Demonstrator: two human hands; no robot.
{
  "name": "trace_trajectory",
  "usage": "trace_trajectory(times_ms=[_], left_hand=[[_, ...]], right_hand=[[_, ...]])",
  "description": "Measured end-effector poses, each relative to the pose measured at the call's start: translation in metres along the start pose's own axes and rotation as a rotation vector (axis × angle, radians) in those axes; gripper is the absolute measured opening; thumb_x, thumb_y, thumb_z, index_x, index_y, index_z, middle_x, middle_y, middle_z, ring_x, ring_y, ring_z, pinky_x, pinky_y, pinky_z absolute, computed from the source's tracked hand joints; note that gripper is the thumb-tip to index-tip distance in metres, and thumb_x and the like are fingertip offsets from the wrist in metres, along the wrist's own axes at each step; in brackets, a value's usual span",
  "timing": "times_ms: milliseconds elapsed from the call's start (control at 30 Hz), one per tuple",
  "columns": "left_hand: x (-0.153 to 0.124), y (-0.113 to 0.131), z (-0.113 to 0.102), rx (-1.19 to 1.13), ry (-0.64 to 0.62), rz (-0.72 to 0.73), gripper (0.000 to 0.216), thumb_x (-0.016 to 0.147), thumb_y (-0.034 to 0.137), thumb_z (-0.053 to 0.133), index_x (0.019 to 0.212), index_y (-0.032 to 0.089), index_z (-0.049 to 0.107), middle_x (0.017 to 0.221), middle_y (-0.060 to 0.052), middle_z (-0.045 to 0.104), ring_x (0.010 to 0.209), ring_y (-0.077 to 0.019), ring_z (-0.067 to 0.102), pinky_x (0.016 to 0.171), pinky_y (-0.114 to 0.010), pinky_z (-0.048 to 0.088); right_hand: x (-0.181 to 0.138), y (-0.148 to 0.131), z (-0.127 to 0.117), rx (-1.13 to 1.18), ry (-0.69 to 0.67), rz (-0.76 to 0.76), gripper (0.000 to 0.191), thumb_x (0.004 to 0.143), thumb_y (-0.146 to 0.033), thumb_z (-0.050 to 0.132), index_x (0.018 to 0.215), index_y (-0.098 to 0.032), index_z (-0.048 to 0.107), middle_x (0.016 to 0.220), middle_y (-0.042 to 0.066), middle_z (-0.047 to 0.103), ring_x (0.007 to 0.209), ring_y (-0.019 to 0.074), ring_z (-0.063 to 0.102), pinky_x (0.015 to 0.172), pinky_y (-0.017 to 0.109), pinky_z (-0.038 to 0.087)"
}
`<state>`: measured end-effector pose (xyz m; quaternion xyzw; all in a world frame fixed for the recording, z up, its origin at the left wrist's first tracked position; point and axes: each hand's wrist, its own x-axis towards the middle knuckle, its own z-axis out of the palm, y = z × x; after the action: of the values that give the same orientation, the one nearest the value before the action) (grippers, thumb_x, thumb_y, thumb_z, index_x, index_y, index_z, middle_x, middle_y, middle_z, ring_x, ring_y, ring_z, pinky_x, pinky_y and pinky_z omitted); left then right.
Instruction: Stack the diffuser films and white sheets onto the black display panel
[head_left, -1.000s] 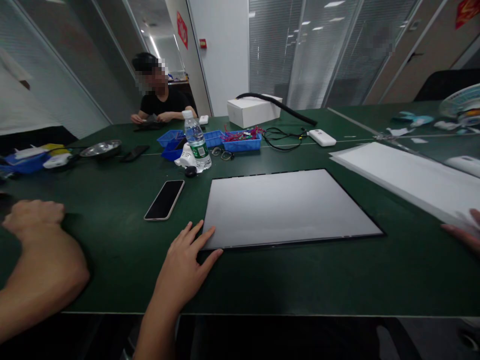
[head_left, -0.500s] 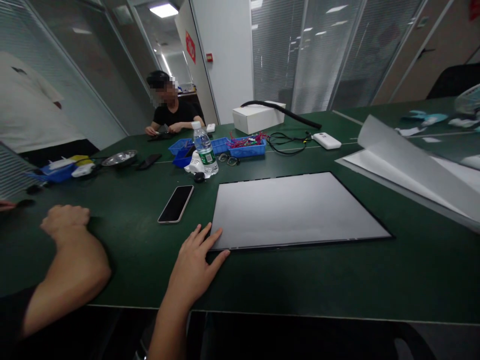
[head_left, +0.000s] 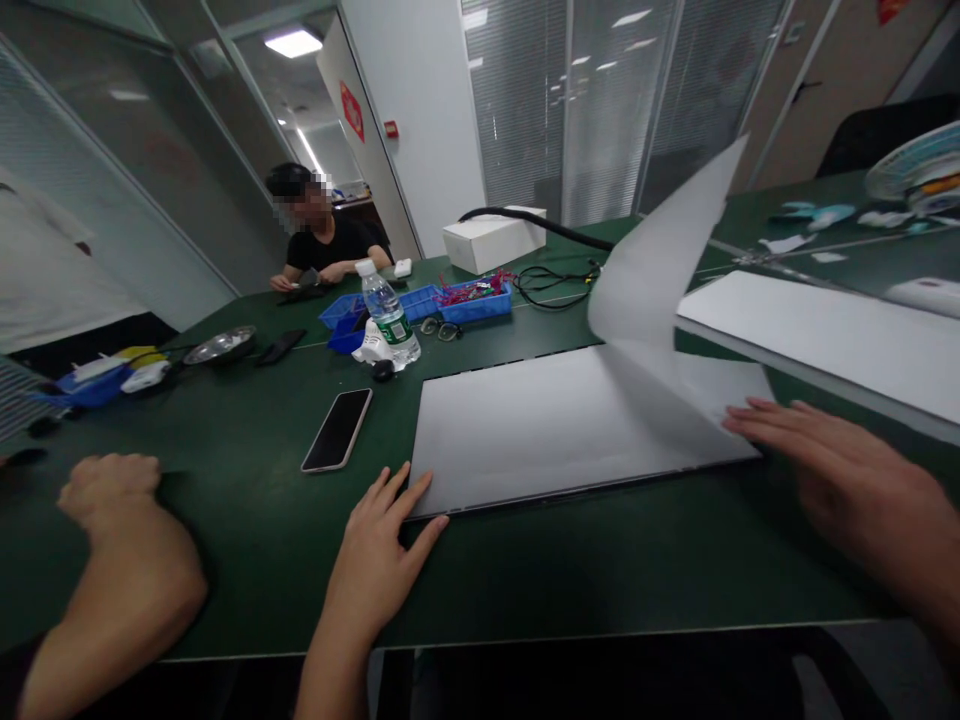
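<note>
A flat panel (head_left: pixel 510 430) with a white-grey face and thin dark rim lies on the green table. My left hand (head_left: pixel 379 555) is open, fingers spread, touching its near left corner. At the panel's right side my right hand (head_left: pixel 847 485) is closed on the near edge of a thin translucent white sheet (head_left: pixel 652 270); the thumb is hidden. The sheet curls upward at its far left, while its lower part lies over or just above the panel's right portion; any contact there is unclear. A stack of white sheets (head_left: pixel 832 330) lies to the right.
A smartphone (head_left: pixel 337 430) lies left of the panel. Behind stand a water bottle (head_left: pixel 390 320), blue trays (head_left: pixel 472 300), black cables (head_left: pixel 551 285) and a white box (head_left: pixel 495 240). A neighbour's forearm (head_left: pixel 127 560) rests at left; another person (head_left: pixel 322 240) sits across the table.
My right hand has come into view, bringing the translucent sheet leftward from the stack to over the panel's right part. My left hand stays at the corner. The camera view has shifted slightly.
</note>
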<state>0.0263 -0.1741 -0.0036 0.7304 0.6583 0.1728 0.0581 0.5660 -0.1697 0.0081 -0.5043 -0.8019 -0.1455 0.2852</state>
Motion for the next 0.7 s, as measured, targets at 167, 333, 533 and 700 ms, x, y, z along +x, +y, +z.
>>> trace_trajectory(times_ms=[167,333,533,700], left_hand=[[0.001,-0.002,0.002,-0.016,0.035,0.026,0.057,0.100,0.058,0.066,0.150,0.031,0.070,0.167,-0.008,0.058,0.160,-0.0386,0.046,0.130,-0.065,0.039],[0.001,-0.003,0.003,-0.013,0.042,0.040,0.057,0.100,0.060,0.065,0.147,0.027,0.073,0.162,-0.011,0.062,0.159,-0.0395,0.048,0.129,-0.066,0.040],[0.001,-0.005,0.005,-0.020,0.054,0.056,0.055,0.100,0.062,0.064,0.138,0.025,0.076,0.163,-0.011,0.061,0.158,-0.0398,0.048,0.129,-0.065,0.041],[0.001,-0.003,0.004,-0.019,0.044,0.046,0.061,0.100,0.063,0.063,0.148,0.025,0.069,0.165,-0.010,0.059,0.159,-0.0401,0.047,0.130,-0.064,0.039]], right_hand=[[0.015,-0.028,0.032,0.099,-0.127,-0.237,0.048,0.109,-0.017,0.042,0.143,-0.034,0.070,0.155,-0.004,0.060,0.156,0.0214,0.045,0.134,0.051,0.036],[0.004,-0.013,0.045,0.115,-0.167,-0.081,0.044,0.111,-0.030,0.042,0.133,-0.045,0.078,0.163,-0.007,0.051,0.162,0.0345,0.035,0.124,0.076,0.036],[0.001,-0.017,0.042,0.181,-0.182,0.072,0.044,0.108,-0.034,0.041,0.119,-0.033,0.084,0.166,-0.003,0.047,0.163,0.0345,0.031,0.132,0.072,0.029],[0.000,-0.017,0.039,0.219,-0.189,0.146,0.042,0.110,-0.035,0.039,0.115,-0.029,0.081,0.163,-0.003,0.051,0.161,0.0321,0.036,0.129,0.068,0.039]])
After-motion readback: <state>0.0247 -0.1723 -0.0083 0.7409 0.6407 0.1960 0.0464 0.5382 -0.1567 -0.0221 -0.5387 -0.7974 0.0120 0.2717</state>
